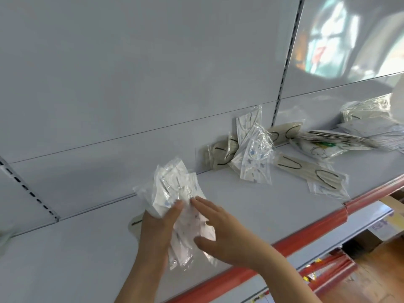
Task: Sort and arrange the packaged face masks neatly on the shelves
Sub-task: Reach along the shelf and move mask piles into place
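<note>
My left hand (156,226) grips a bunch of white face masks in clear wrappers (175,193) above the grey shelf (240,206). Against the front of that bunch lies my right hand (216,228), its fingers straight and its thumb below. A beige mask with a black loop (135,223) peeks out behind my left hand. Farther right, loose packaged masks (254,154) lean against the back panel. Beige masks (310,171) lie flat beside them. A stack of masks (332,141) lies at the far right.
The shelf has a red front strip (306,232). A slotted upright (284,62) divides the grey back panels. Below on the right, lower shelves hold boxes (389,224) and red packets (332,265). A shiny panel (349,36) reflects at the top right.
</note>
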Motion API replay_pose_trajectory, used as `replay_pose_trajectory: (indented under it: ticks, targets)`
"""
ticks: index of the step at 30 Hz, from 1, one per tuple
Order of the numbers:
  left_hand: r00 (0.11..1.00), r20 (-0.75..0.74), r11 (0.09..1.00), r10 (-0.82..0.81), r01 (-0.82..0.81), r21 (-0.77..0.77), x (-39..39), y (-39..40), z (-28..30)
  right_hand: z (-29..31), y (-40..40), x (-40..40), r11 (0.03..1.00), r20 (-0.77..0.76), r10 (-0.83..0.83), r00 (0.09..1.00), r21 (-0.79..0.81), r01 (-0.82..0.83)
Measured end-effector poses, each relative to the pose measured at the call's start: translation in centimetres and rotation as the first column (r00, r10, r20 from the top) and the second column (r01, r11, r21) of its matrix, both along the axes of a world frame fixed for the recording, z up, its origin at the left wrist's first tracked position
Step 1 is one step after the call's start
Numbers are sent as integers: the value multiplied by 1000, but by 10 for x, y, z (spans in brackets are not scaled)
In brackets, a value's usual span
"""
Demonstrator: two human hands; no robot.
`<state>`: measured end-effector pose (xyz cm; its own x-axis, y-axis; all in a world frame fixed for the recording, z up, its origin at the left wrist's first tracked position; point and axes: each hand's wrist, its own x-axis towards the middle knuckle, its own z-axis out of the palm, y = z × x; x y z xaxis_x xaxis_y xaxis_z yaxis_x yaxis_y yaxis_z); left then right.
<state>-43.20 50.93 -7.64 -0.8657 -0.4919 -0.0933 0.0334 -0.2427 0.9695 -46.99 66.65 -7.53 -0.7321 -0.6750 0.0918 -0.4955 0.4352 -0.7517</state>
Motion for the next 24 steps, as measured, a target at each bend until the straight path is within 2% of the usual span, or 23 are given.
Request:
replay_pose_trajectory:
  ticks: [2,3,4,7,8,10,14,17,20,22,24]
  targets:
    - [998,-62,1000,-11,11,1,0,-10,4,3,19,-15,969,-85,-182,980,-183,164]
    - [994,-99,999,-38,37,-11,0,-14,7,5,26,-22,950,-137,-269,953,-202,239]
    - [990,-124,997,-68,62,-49,1,-15,10,6,31,-27,939,-127,-305,944,-207,275]
    - [968,-115,943,-224,185,-275,0,-20,13,2,37,-34,922,183,-181,966,-310,231]
    - [954,-103,910,-282,232,-344,0,-21,13,-2,37,-34,917,211,-160,964,-330,224]
    - [947,-36,867,-320,278,-413,1,-20,10,-14,37,-33,909,216,-168,962,-343,236]
    - [965,58,879,-256,257,-402,4,-6,-3,-29,29,-24,889,297,-64,953,-416,189]
    - [985,2,887,-173,157,-435,4,6,1,-24,21,-19,835,228,-45,973,-525,162]
    - [960,-70,876,-270,215,-432,3,5,7,-15,26,-25,836,149,-45,988,-536,119]
    - [930,-23,827,-366,314,-466,1,-1,2,-13,32,-28,853,263,30,964,-509,113]
    - [923,81,784,-375,363,-503,0,-1,-8,-13,39,-28,874,352,98,931,-478,89]
